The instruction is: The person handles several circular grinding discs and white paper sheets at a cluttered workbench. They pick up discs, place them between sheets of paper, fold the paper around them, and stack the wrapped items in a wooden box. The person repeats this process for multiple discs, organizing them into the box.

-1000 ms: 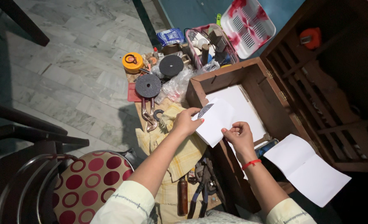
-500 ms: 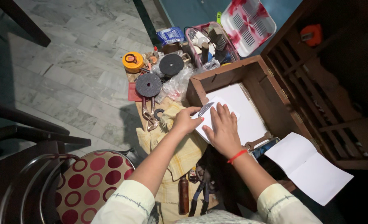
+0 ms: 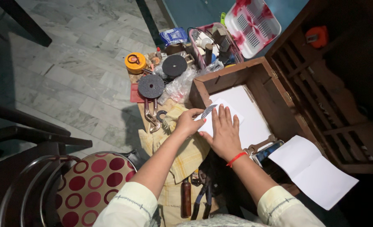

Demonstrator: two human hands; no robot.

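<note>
White paper sheet (image 3: 220,115) lies over the near-left corner of the wooden box (image 3: 279,90), overhanging its rim. Right hand (image 3: 225,133) is flat on it, fingers spread, palm down: no grip, just pressing. Left hand (image 3: 189,122) is closed in a pinch grip on a small grey patterned strip (image 3: 208,111), held at the sheet's left edge, just ahead of the fingertips.

Risks as I read them:
- Sheet is only half supported. Heavy pressure from the right palm over the box rim could crease or tear it at the edge.
- If the right hand lifts, the overhanging part could slide off toward the yellow cloth (image 3: 186,155) below the wrists.
- Strip is thin and held at one end only. A loose pinch could drop it into the box, or among the clutter left of the grip.
- Left of the left hand, close by: dark abrasive discs (image 3: 151,85), metal hooks (image 3: 152,117), plastic bags (image 3: 176,86). An elbow swing could knock them.
- Pliers (image 3: 203,197) and a wooden-handled tool (image 3: 186,204) lie under the forearms; easy to snag a sleeve.
- Second folded white sheet (image 3: 312,170) sits well right of the right hand, on the dark frame; could slip off.

Can't tell whether the strip is sharp.
</note>
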